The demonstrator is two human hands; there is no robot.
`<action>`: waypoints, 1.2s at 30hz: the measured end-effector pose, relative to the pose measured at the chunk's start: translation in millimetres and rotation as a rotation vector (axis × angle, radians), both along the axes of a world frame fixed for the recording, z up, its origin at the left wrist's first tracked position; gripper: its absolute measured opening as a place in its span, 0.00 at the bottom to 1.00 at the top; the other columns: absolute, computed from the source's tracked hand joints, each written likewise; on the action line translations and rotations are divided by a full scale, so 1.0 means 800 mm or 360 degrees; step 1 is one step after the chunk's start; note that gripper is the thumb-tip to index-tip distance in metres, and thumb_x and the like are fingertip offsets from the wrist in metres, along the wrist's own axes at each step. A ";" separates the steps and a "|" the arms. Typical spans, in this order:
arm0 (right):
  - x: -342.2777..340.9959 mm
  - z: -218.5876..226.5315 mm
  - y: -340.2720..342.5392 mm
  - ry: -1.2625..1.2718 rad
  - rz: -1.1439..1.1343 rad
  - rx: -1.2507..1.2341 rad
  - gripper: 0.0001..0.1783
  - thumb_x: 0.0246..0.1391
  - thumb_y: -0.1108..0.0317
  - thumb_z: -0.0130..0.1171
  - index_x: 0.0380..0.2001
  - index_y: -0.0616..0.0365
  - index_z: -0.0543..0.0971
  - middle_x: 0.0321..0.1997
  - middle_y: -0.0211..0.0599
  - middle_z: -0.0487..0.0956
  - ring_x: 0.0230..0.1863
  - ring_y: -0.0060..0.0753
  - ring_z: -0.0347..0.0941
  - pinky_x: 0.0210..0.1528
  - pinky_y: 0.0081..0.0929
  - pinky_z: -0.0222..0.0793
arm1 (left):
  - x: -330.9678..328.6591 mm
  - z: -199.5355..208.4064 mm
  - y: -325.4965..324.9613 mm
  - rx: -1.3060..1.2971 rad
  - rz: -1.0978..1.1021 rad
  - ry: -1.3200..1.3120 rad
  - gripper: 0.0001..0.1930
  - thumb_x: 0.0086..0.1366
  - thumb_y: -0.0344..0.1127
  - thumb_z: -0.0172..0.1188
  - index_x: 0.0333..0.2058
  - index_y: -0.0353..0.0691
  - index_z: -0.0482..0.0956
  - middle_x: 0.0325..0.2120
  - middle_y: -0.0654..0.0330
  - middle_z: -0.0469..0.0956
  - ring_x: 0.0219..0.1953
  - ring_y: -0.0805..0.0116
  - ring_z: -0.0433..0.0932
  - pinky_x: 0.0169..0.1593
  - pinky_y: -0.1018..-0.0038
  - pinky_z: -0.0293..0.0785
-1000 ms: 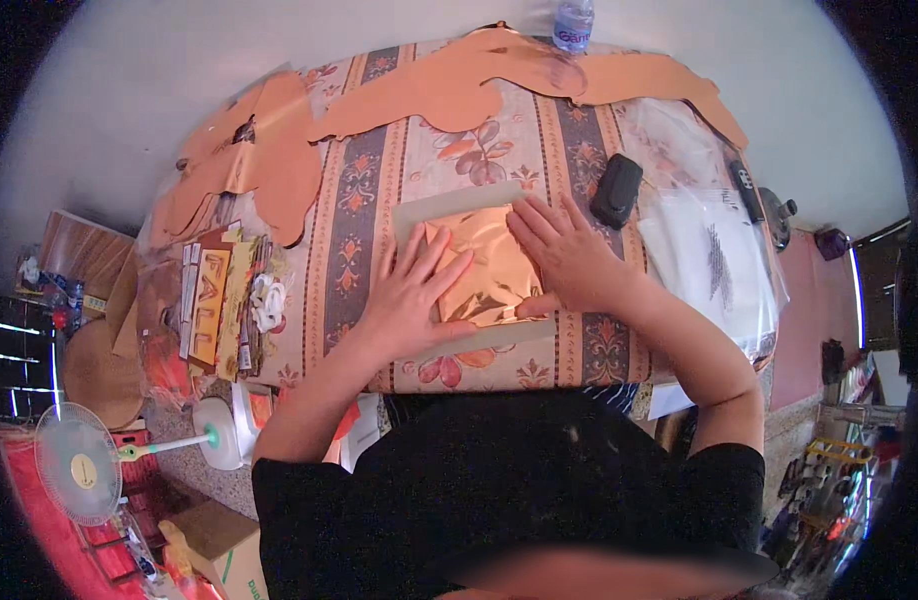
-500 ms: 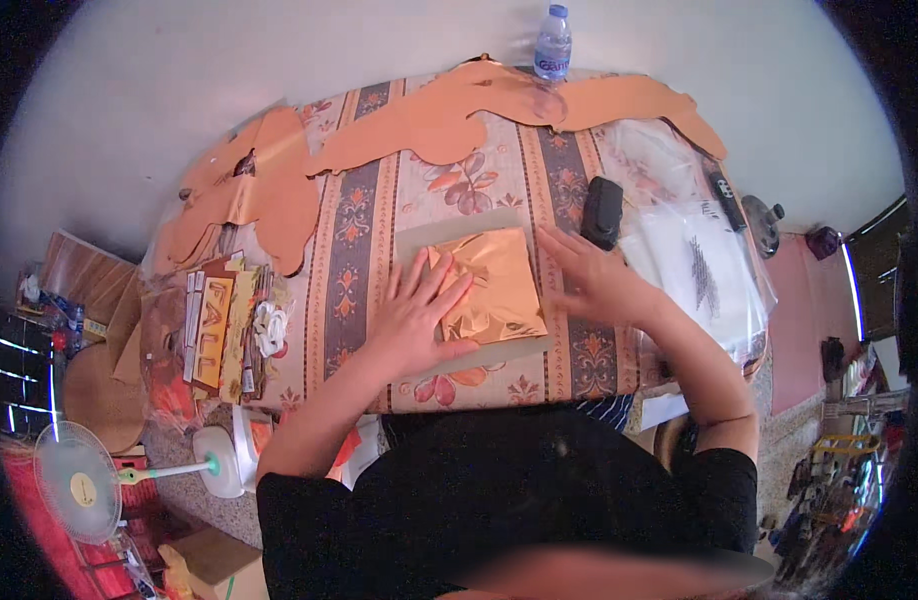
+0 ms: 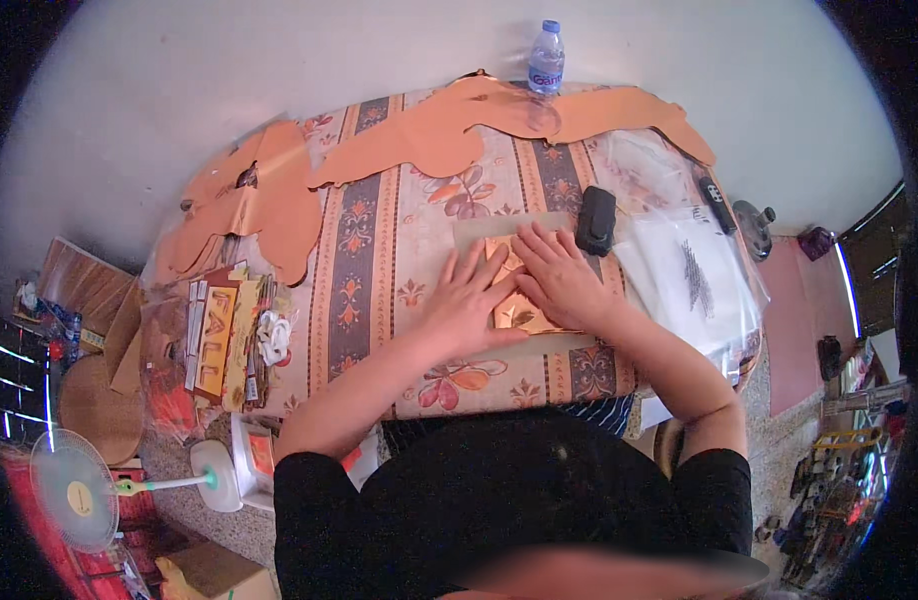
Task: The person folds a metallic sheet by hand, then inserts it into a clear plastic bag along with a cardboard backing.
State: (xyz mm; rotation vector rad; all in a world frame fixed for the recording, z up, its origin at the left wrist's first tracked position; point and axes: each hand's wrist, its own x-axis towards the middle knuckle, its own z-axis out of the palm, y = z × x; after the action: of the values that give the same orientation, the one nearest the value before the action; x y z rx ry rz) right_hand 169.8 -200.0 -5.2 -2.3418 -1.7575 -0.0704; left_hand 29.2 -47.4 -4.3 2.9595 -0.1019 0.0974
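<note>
A shiny copper-gold foil packet (image 3: 527,318), folded roughly square, lies on a greyish-green flat sheet (image 3: 469,229) on the patterned tablecloth. My left hand (image 3: 469,298) rests flat on the packet's left side, fingers spread. Across its upper right part lies my right hand (image 3: 562,275), palm down with fingers stretched out. The two hands touch or nearly touch, and between them they cover most of the foil. Just beyond my right hand sits a black oblong case (image 3: 597,221).
Clear plastic bags (image 3: 687,270) lie to the right, beside a black remote-like object (image 3: 718,205). Orange-brown cut-out shapes (image 3: 409,135) stretch along the far edge near a water bottle (image 3: 546,60). Printed paper strips (image 3: 219,335) are stacked left. A fan (image 3: 76,492) stands beyond the table's left side.
The foil packet and its sheet have shifted to the right. My left hand has moved right with them, and my right hand has come in from the side onto the foil.
</note>
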 end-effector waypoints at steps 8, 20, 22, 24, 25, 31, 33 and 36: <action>0.002 -0.015 0.002 -0.0106 -0.0038 -0.0044 0.36 0.62 0.48 0.41 0.66 0.60 0.55 0.72 0.48 0.52 0.73 0.49 0.44 0.71 0.49 0.35 | -0.006 -0.006 0.019 -0.0362 0.0029 -0.0107 0.51 0.57 0.62 0.59 0.67 0.36 0.46 0.69 0.50 0.45 0.71 0.51 0.41 0.70 0.55 0.38; 0.005 -0.025 -0.005 -0.0160 -0.0041 -0.0056 0.35 0.60 0.47 0.43 0.64 0.58 0.60 0.68 0.46 0.59 0.71 0.48 0.50 0.71 0.49 0.37 | 0.077 0.041 -0.001 -0.0928 -0.0331 -0.0588 0.11 0.57 0.30 0.58 0.39 0.34 0.79 0.43 0.53 0.78 0.48 0.55 0.75 0.52 0.63 0.71; -0.003 0.006 0.009 0.0061 -0.0020 -0.0572 0.34 0.57 0.53 0.47 0.66 0.51 0.59 0.71 0.46 0.54 0.73 0.46 0.46 0.72 0.48 0.39 | 0.102 0.031 -0.033 -0.0822 -0.0449 -0.0604 0.11 0.57 0.31 0.58 0.39 0.35 0.79 0.42 0.53 0.78 0.47 0.55 0.75 0.51 0.63 0.71; -0.001 0.004 0.006 0.0043 -0.0008 -0.0409 0.36 0.57 0.51 0.45 0.66 0.52 0.57 0.72 0.45 0.53 0.73 0.46 0.45 0.71 0.49 0.39 | 0.134 0.021 -0.067 -0.0721 -0.0587 -0.0629 0.11 0.57 0.32 0.58 0.39 0.37 0.79 0.42 0.53 0.78 0.46 0.55 0.75 0.50 0.63 0.72; -0.001 0.008 0.001 0.0015 0.0024 -0.0243 0.38 0.57 0.49 0.44 0.67 0.52 0.55 0.73 0.44 0.51 0.74 0.46 0.43 0.71 0.50 0.39 | 0.151 0.019 -0.084 -0.0597 -0.0740 -0.0743 0.11 0.57 0.34 0.58 0.39 0.38 0.80 0.42 0.54 0.78 0.44 0.56 0.75 0.49 0.63 0.72; 0.020 -0.055 0.001 -0.0226 0.0082 0.0129 0.43 0.56 0.43 0.43 0.68 0.57 0.52 0.74 0.46 0.48 0.74 0.48 0.41 0.71 0.53 0.36 | 0.202 0.006 -0.152 -0.0324 -0.0957 -0.0994 0.09 0.58 0.36 0.56 0.36 0.40 0.80 0.39 0.58 0.78 0.41 0.59 0.75 0.46 0.65 0.72; 0.017 -0.049 0.005 -0.0248 0.0069 0.0028 0.44 0.55 0.42 0.43 0.68 0.57 0.52 0.74 0.47 0.48 0.74 0.48 0.42 0.71 0.53 0.36 | 0.208 0.005 -0.156 -0.0241 -0.0959 -0.0979 0.08 0.59 0.36 0.55 0.34 0.40 0.80 0.37 0.59 0.78 0.41 0.61 0.75 0.46 0.66 0.73; 0.017 -0.050 0.008 -0.0135 0.0052 -0.0023 0.45 0.54 0.41 0.44 0.68 0.58 0.51 0.73 0.47 0.48 0.74 0.48 0.41 0.71 0.54 0.37 | 0.217 0.005 -0.151 -0.0167 -0.1096 -0.0469 0.07 0.60 0.35 0.53 0.30 0.41 0.79 0.33 0.61 0.78 0.41 0.63 0.75 0.45 0.68 0.73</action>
State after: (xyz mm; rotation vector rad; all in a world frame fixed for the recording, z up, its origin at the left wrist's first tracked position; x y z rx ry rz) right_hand 183.3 -193.3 -45.0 -2.3521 -1.8406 -0.1545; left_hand 202.7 -168.1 -0.6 2.6115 -1.0905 0.4196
